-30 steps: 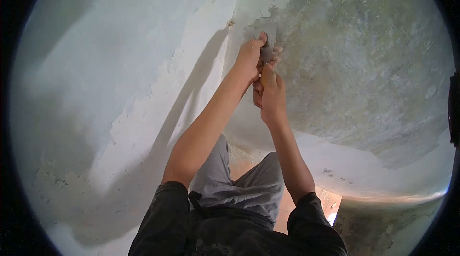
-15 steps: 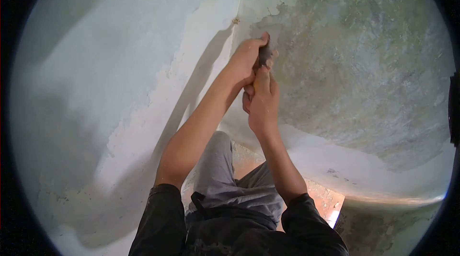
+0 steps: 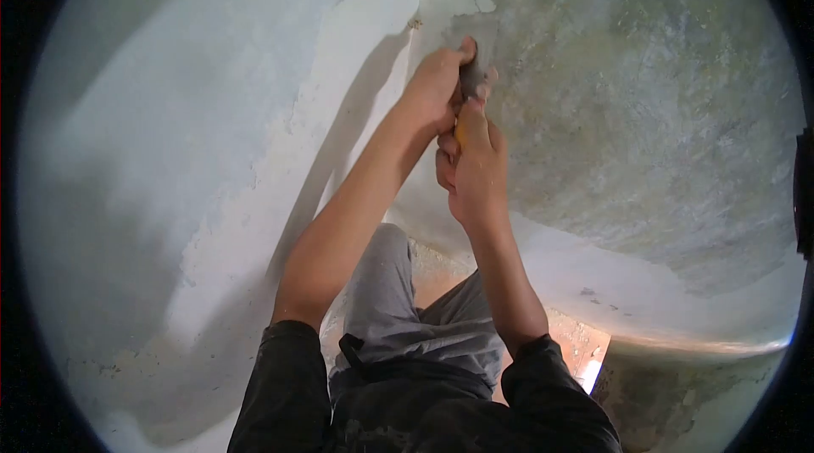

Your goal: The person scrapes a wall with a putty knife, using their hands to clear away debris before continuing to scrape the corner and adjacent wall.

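My right hand (image 3: 480,166) is closed around the yellow handle of a scraper (image 3: 462,131). Above it, my left hand (image 3: 437,84) grips the same scraper near its flat grey blade (image 3: 482,56), thumb lying along one side. The blade's end rests against the bare grey patch of the wall (image 3: 610,105), close to the inside corner. Most of the handle is hidden in my fingers.
To the left runs a pale painted wall (image 3: 220,71) with peeling edges and my arm's shadow on it. A small crumbly spot (image 3: 415,25) marks the corner line. Below, the orange-toned floor (image 3: 577,347) shows past my grey trousers (image 3: 424,330).
Both hands have shifted slightly upward with the scraper, the right one also a little to the right. More of the flat blade shows against the wall.
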Tool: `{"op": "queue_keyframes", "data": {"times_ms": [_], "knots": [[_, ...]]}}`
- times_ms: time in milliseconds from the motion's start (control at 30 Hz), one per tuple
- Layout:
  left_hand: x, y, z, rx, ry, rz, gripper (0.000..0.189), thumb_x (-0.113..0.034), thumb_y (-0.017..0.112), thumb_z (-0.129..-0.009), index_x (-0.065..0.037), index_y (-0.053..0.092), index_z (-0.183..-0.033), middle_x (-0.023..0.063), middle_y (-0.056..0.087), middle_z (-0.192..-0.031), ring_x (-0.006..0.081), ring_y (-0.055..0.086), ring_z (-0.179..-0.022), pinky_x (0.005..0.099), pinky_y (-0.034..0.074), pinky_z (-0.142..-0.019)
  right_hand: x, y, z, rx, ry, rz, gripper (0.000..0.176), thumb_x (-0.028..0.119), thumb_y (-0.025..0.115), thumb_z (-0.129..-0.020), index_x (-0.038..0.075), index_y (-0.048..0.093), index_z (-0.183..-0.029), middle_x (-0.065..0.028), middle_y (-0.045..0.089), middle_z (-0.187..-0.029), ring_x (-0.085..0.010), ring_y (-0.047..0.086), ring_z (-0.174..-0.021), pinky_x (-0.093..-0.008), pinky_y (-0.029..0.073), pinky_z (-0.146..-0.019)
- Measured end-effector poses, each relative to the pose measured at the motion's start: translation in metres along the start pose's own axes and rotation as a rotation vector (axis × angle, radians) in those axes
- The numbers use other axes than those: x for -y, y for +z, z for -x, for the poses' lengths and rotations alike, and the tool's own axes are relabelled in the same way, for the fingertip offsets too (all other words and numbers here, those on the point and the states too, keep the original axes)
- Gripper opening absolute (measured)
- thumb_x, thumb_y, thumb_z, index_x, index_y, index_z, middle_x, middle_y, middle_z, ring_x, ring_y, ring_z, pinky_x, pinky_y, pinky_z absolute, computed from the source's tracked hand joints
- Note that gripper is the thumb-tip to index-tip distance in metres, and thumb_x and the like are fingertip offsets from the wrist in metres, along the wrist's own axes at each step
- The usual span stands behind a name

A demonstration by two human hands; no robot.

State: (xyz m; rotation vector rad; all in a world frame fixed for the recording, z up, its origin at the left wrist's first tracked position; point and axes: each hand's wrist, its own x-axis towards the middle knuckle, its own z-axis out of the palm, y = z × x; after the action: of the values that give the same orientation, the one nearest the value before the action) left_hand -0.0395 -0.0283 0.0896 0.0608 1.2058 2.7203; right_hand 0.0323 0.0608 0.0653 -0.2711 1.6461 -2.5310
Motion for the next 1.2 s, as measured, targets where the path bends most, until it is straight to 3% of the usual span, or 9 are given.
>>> {"op": "queue_keyframes", "data": {"times_ms": [367,467,533,600,667,767,900,967,1200], "knots": [[-0.009,-0.004,-0.009,-0.046,0.039,0.0,0.025,-0.025,0.042,-0.101,-0.003,0.049,-0.091,0.0088,0.058,-0.076,0.0174,0.05,-0.057,0.0309,0.04,-0.05,-0.003,0.006,-0.014,-0.009,-0.02,0.052,0.036,0.038,0.04,-0.102,0.009,0.046,-0.082,0.0023,0.04,-0.062,-0.0044,0.03,-0.041,-0.0218,0.021,-0.035],[-0.006,-0.002,-0.003,-0.053,-0.03,0.019,0.026,-0.026,0.042,-0.101,-0.003,0.05,-0.091,0.0095,0.058,-0.075,0.0181,0.049,-0.056,0.0314,0.04,-0.05,-0.007,0.006,-0.004,-0.029,-0.037,0.039,0.036,0.038,0.04,-0.102,0.01,0.046,-0.08,0.0026,0.04,-0.062,-0.0042,0.03,-0.041,-0.0223,0.021,-0.035],[-0.007,-0.001,-0.001,0.012,0.019,-0.048,0.026,-0.026,0.042,-0.101,-0.003,0.049,-0.091,0.0098,0.058,-0.076,0.0179,0.048,-0.056,0.0317,0.04,-0.05,-0.004,0.007,-0.006,-0.036,-0.026,0.013,0.036,0.038,0.04,-0.102,0.01,0.046,-0.08,0.0025,0.04,-0.062,-0.0042,0.03,-0.041,-0.0225,0.021,-0.035],[-0.008,0.003,-0.005,-0.094,0.036,-0.025,0.031,-0.031,0.048,-0.1,-0.005,0.051,-0.084,0.0061,0.055,-0.073,0.0156,0.048,-0.057,0.0287,0.04,-0.052,0.001,0.001,-0.014,0.0,-0.01,0.054,0.036,0.037,0.04,-0.102,0.009,0.045,-0.08,0.0022,0.04,-0.062,-0.0043,0.029,-0.041,-0.0226,0.021,-0.035],[-0.004,0.001,-0.003,-0.046,0.038,0.02,0.031,-0.031,0.048,-0.1,-0.004,0.051,-0.084,0.0067,0.056,-0.074,0.0159,0.048,-0.056,0.0292,0.041,-0.052,0.0,0.0,-0.009,-0.009,-0.007,0.041,0.036,0.037,0.04,-0.102,0.009,0.045,-0.08,0.002,0.04,-0.063,-0.0043,0.029,-0.041,-0.0225,0.021,-0.035],[0.004,-0.001,-0.005,-0.054,-0.013,0.032,0.023,-0.021,0.037,-0.101,-0.005,0.05,-0.09,0.0084,0.058,-0.075,0.0169,0.049,-0.056,0.0311,0.04,-0.05,-0.002,-0.004,-0.004,-0.007,-0.004,0.049,0.035,0.037,0.04,-0.102,0.009,0.045,-0.081,0.0017,0.041,-0.063,-0.0042,0.029,-0.041,-0.0222,0.02,-0.035],[0.005,0.001,-0.003,-0.021,0.04,0.026,0.022,-0.02,0.039,-0.101,-0.006,0.049,-0.088,0.0085,0.058,-0.074,0.017,0.048,-0.055,0.0312,0.04,-0.051,0.006,-0.011,-0.005,0.026,0.023,0.074,0.035,0.038,0.042,-0.101,0.009,0.046,-0.082,0.0015,0.042,-0.063,-0.0041,0.03,-0.04,-0.022,0.02,-0.034],[0.006,0.004,0.001,-0.037,0.032,-0.035,0.03,-0.033,0.045,-0.101,-0.006,0.05,-0.088,0.0058,0.056,-0.073,0.0157,0.048,-0.056,0.0299,0.04,-0.051,0.006,-0.014,-0.003,0.009,0.039,0.053,0.036,0.039,0.043,-0.101,0.008,0.046,-0.082,0.0016,0.042,-0.063,-0.004,0.03,-0.04,-0.0219,0.02,-0.034],[0.004,0.022,0.0,-0.086,0.065,0.075,0.033,-0.034,0.046,-0.101,-0.006,0.051,-0.085,0.0055,0.056,-0.071,0.0164,0.047,-0.053,0.0299,0.038,-0.05,0.017,-0.011,-0.005,0.009,-0.013,0.044,0.036,0.039,0.044,-0.101,0.008,0.048,-0.082,0.0018,0.042,-0.063,-0.0038,0.029,-0.04,-0.0218,0.02,-0.035]]}}
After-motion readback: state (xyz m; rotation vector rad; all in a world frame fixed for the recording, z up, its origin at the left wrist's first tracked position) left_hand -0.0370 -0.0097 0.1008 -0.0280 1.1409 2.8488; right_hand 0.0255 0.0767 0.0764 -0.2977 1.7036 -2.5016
